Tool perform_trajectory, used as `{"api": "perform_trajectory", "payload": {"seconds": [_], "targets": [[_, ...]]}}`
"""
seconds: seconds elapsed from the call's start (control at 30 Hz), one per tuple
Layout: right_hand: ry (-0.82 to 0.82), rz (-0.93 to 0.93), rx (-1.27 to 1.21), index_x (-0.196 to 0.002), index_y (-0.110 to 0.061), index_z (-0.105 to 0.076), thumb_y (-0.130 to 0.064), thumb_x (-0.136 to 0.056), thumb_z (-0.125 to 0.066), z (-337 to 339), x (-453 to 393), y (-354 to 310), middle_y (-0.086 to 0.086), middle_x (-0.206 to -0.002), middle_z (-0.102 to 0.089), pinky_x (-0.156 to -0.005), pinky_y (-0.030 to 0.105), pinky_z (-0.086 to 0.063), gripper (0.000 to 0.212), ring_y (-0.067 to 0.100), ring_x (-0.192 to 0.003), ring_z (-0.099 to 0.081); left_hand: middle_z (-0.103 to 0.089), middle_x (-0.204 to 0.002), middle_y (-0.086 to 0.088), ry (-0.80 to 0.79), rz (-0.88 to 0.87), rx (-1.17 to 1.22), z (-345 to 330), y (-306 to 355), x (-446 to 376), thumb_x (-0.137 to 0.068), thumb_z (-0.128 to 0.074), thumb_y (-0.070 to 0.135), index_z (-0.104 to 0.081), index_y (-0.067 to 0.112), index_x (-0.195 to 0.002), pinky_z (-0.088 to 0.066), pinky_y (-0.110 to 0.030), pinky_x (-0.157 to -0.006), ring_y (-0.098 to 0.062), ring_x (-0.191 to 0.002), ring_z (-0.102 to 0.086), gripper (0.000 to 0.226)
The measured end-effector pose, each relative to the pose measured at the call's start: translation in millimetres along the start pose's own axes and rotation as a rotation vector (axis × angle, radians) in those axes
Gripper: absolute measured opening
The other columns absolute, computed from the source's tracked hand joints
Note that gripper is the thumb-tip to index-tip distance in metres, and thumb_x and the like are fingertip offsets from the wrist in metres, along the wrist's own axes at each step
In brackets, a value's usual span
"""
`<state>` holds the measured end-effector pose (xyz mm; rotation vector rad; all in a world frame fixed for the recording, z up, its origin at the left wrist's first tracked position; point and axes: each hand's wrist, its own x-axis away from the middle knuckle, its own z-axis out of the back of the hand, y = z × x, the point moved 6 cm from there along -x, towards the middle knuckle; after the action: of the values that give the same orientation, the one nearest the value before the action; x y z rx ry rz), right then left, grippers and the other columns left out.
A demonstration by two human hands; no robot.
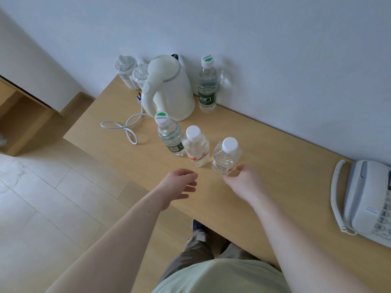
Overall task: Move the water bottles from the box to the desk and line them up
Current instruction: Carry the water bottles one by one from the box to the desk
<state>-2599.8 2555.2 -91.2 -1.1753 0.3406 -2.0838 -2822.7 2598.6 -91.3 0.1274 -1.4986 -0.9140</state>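
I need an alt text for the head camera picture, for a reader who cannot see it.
A person's right hand grips the rightmost of three water bottles standing in a row on a wooden desk, while the left hand hovers open nearby. Behind stand a white kettle, a fourth bottle and a telephone.

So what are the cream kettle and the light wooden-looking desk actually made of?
The cream kettle looks like smooth glossy plastic: it has soft highlights and a moulded handle. The light desk seems to be matte wood-look laminate, evenly coloured with faint grain, though solid wood can't be ruled out.

Hotel room: kettle [169, 87], cups [127, 70], phone [368, 199].
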Motion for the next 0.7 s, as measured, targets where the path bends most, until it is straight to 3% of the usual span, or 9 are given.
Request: {"api": "perform_trajectory", "payload": {"seconds": [0.1, 0.23, 0.33, 0.43, 0.7], "targets": [[-0.087, -0.046, 0.071, -0.091, -0.011, -0.064, -0.04, -0.082, -0.061, 0.2, 1.0, 2.5, -0.001, -0.077, -0.065, -0.065, 0.031, -0.047, 0.03, 0.023, -0.071, -0.061, -0.074, -0.109, -0.001, -0.005, -0.003, -0.023, -1.4, 0.4, 0.4, -0.097, -0.065, 0.037, -0.066, 0.024, -0.116, -0.059, -0.039, -0.093, -0.016, -0.099, -0.073, 0.023], [-0.138, -0.015, 0.013, -0.07, -0.022, -0.049, -0.029, -0.083, -0.056, -4.1, 6.6, 2.4, -0.002, -0.065, -0.046, -0.058, 0.03, -0.03, 0.017, 0.021, -0.061, -0.038, -0.074, -0.108, -0.001, -0.03, -0.006, -0.063, -5.6, 0.5, -1.3, -0.097, -0.065, 0.037, -0.066, 0.025, -0.114, -0.059, -0.039, -0.092, -0.016, -0.098, -0.073, 0.022], [-0.136, -0.02, -0.062, -0.08, -0.014, -0.063, -0.026, -0.086, -0.057, -7.1, 10.6, 8.1, -0.005, -0.076, -0.062, -0.062, 0.028, -0.039, 0.015, 0.019, -0.068, -0.052, -0.075, -0.108, 0.0, -0.062, -0.009, -0.099, -10.3, 0.1, -4.4, -0.096, -0.066, 0.038, -0.067, 0.026, -0.113, -0.06, -0.039, -0.092, -0.015, -0.097, -0.074, 0.021], [-0.127, -0.042, -0.133, -0.095, -0.025, -0.065, -0.028, -0.088, -0.058, -10.5, 14.9, 19.2, -0.004, -0.093, -0.071, -0.072, 0.028, -0.048, 0.01, 0.017, -0.088, -0.067, -0.075, -0.107, 0.0, -0.099, -0.008, -0.137, -15.6, -0.3, -8.1, -0.095, -0.067, 0.039, -0.068, 0.026, -0.112, -0.06, -0.039, -0.092, -0.015, -0.097, -0.074, 0.022], [-0.055, -0.124, -0.324, -0.094, -0.024, -0.064, -0.026, -0.09, -0.059, -11.8, 34.8, 55.1, 0.003, -0.092, -0.074, -0.084, 0.037, -0.055, 0.006, 0.022, -0.094, -0.071, -0.075, -0.107, -0.001, -0.2, -0.012, -0.296, -37.5, 2.8, -14.0, -0.095, -0.067, 0.037, -0.069, 0.024, -0.111, -0.06, -0.04, -0.091, -0.016, -0.097, -0.074, 0.021]]}}
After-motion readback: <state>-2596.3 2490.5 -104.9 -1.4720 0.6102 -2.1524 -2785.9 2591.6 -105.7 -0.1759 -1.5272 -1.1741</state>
